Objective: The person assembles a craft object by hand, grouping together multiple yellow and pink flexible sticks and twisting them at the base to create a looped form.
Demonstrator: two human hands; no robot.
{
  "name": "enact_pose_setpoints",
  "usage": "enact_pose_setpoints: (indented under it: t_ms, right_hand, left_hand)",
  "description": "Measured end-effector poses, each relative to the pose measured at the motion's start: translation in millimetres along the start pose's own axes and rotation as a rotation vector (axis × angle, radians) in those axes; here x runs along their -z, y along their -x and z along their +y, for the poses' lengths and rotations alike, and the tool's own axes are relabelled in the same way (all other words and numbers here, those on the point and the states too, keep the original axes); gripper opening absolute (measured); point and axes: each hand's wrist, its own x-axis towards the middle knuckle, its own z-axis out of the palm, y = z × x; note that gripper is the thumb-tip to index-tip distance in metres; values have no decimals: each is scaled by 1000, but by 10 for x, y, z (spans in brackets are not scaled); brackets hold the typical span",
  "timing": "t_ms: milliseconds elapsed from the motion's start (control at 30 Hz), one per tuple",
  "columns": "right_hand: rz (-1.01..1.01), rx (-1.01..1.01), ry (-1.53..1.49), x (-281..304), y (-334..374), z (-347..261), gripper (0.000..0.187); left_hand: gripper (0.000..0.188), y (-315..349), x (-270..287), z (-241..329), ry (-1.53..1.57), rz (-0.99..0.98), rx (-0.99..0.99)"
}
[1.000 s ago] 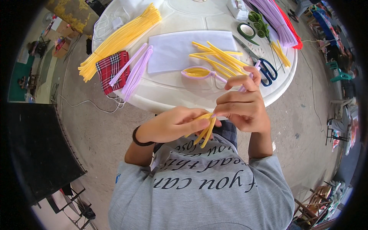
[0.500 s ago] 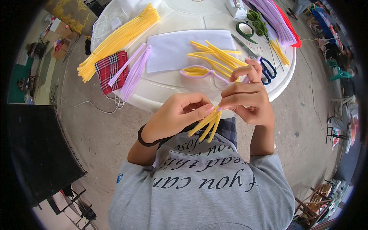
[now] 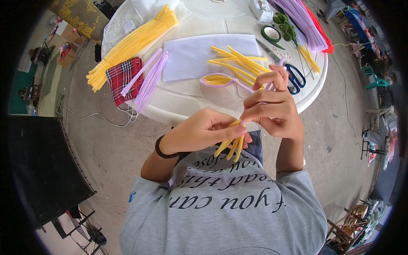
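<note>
In front of my chest, just off the table's near edge, my left hand is closed round a small bunch of yellow pipe cleaners, whose ends hang downward between thumb and fingers. My right hand pinches a lilac pipe cleaner at the top of that bunch; part of its length runs behind the fingers. On the table beyond lies a finished-looking piece, a lilac loop round yellow strands. Loose yellow pipe cleaners rest past it, partly on a white sheet.
Blue-handled scissors lie right of my right hand. Behind them are green tape, green coils and a lilac bundle. At left sit a big yellow bundle, a plaid cloth and lilac pipe cleaners.
My left hand has shifted right along the yellow bunch, its fingers now reaching behind and past it. The bunch hangs more steeply. My right hand keeps its pinch, nearly in place.
</note>
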Motion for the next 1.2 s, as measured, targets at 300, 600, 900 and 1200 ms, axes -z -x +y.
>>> enact_pose_setpoints:
  t_ms: [300, 600, 900, 1200]
  right_hand:
    - [43, 11, 92, -14, 19, -49, 19]
    - [62, 11, 344, -12, 74, -260, 11]
    - [116, -1, 381, -84, 124, -274, 11]
    - [740, 52, 424, -556, 528, -265, 31]
  left_hand:
    - [31, -6, -141, -96, 226, 152, 17]
    - [23, 118, -134, -46, 157, 307, 2]
    - [20, 123, -144, -93, 208, 315, -51]
    - [18, 181, -186, -121, 95, 495, -195]
